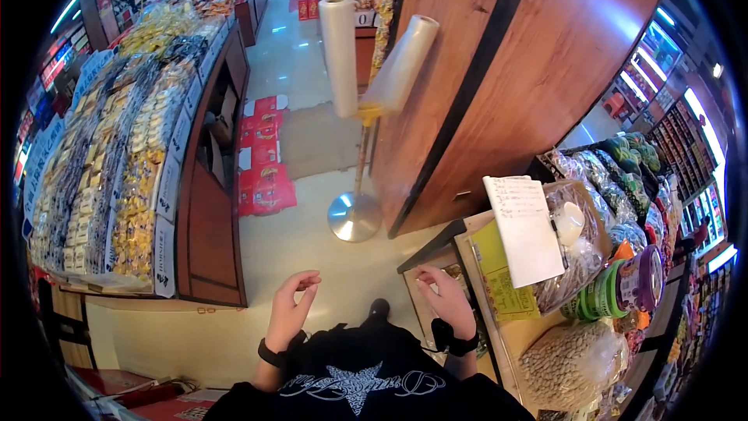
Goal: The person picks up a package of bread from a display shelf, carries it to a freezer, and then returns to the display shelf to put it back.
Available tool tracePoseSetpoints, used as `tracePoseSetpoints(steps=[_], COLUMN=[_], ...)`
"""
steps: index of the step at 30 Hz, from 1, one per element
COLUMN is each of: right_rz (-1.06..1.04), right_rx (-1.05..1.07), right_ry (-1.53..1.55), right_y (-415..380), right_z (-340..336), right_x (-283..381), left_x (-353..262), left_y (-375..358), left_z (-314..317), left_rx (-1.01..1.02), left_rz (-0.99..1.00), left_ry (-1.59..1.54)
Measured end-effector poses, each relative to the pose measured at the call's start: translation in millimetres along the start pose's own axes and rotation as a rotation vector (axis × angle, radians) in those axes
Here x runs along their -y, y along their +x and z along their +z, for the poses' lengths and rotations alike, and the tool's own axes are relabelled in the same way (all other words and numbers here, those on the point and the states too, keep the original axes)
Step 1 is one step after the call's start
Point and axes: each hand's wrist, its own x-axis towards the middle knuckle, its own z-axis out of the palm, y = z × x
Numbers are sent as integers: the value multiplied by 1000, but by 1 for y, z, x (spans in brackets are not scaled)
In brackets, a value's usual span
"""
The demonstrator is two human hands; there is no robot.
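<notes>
Far-left display [209,242]: wooden, bearing rows of packets [139,210]
Floor [319,206]: pale, shiny — red sheets [261,175] lying flat
Left hand [292,308]: loosely curled, holding nothing
Bag-roll stand [368,111]: upright on the floor, beyond both hands
Right hand [448,296]: half-curled, holding nothing — near the desk [505,347]
Notepad [523,230]: on the desk

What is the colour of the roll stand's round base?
The round base is shiny silver; head view.

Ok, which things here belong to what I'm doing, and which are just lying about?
Likely the job, judging only by nearness to your empty left hand and right hand:
notepad
roll stand

Probably just about:
packaged snacks
red printed sheets
purple tub
</notes>
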Motion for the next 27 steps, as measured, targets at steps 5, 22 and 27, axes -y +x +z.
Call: tracePoseSetpoints(steps=[5,22,27], right_rz=[60,72,48], right_rx=[-57,4,3], right_ry=[8,89,90], right_y=[13,23,31], right_z=[-40,-73,-69], right_x=[-7,-66,-65], left_x=[-13,-39,-41], left_y=[30,64,70], left_z=[44,118,114], left_rx=[61,214,219], left_rz=[59,68,93], left_ry=[-39,38,94])
